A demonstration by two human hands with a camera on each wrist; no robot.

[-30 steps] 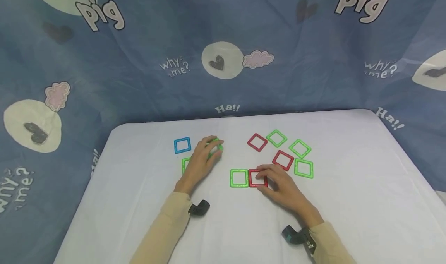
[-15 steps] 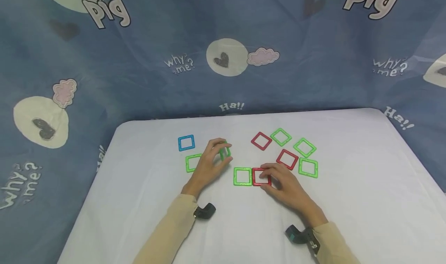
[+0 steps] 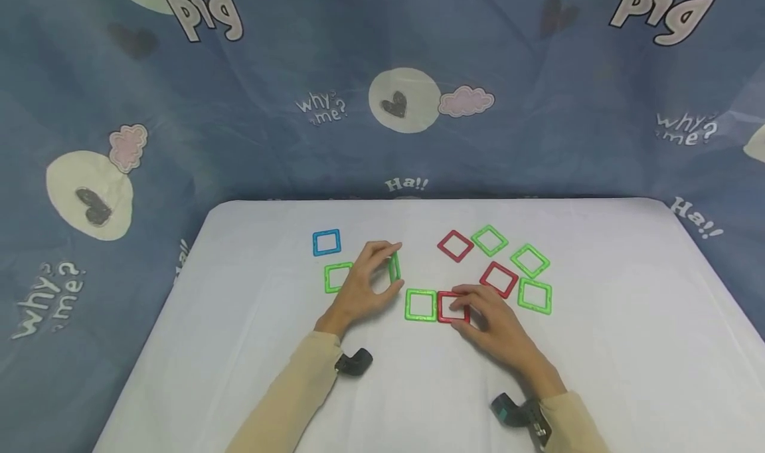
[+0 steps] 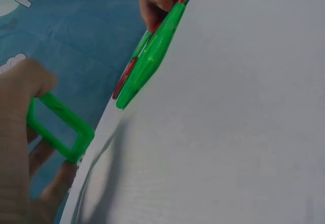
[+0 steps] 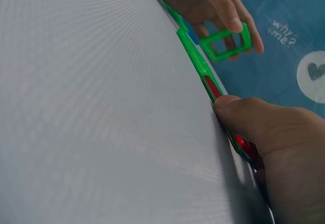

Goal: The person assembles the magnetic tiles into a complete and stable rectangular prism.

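Observation:
In the head view my left hand (image 3: pixel 361 287) pinches a green square magnetic tile (image 3: pixel 395 267) between thumb and fingers. That tile is an open frame, standing on edge; the left wrist view has it raised above the tabletop. My right hand (image 3: pixel 496 330) grips a red square magnetic tile (image 3: pixel 439 307) lying flat, thumb at its near edge and fingers at the far one. Touching the red tile's left side is a flat green tile (image 3: pixel 421 319). In the right wrist view the thumb (image 5: pixel 238 113) covers part of the red tile.
Left of my left hand lie a blue tile (image 3: pixel 327 253) and a partly hidden green tile (image 3: pixel 327 280). Behind my right hand several loose red and green tiles are scattered, among them a red tile (image 3: pixel 505 270) and a green tile (image 3: pixel 550 299). A patterned blue cloth (image 3: pixel 269 154) hangs behind the white table (image 3: pixel 627 373).
My left hand has lifted and turned the green tile onto its edge, bringing it nearer to the flat pair. The right hand keeps its grip on the red tile. The head view has shifted slightly.

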